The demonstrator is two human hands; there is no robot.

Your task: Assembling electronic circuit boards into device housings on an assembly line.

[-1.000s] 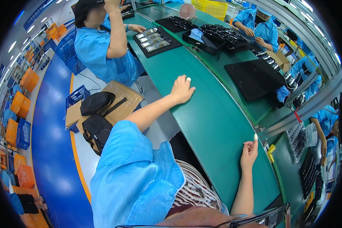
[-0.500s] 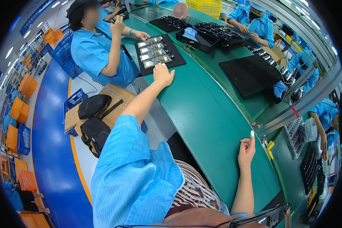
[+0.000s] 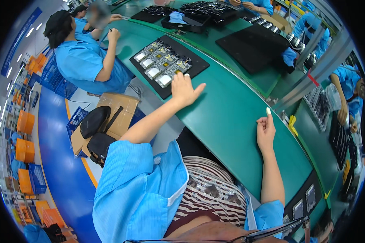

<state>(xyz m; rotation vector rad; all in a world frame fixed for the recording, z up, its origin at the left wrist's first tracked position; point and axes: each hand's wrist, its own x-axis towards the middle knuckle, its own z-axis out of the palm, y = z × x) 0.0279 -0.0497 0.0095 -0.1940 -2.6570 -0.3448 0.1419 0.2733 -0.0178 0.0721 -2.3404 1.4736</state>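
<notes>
My left hand (image 3: 186, 90) reaches forward, thumb spread, with its fingertips at the near edge of a black mat (image 3: 195, 67). On that mat lies a row of several circuit boards (image 3: 166, 65) with silvery square plates, and the fingers touch or nearly touch the nearest one. A fingertip there wears a white finger cot. Over the green bench at right, my right hand (image 3: 266, 131) has its index finger stretched out, also in a white cot. Its other fingers are loosely curled, with nothing visible in them.
A co-worker (image 3: 79, 56) in blue stands beyond the mat at left. Black trays of parts (image 3: 209, 12) and a dark board (image 3: 251, 46) lie across the bench rail. A metal post (image 3: 316, 69) rises at right. Bags (image 3: 95, 121) rest on cardboard at left.
The black mat with the boards appears nearer and larger, with my left hand still at its near edge, its thumb spread wider. The co-worker's hand is off the mat. My view has shifted.
</notes>
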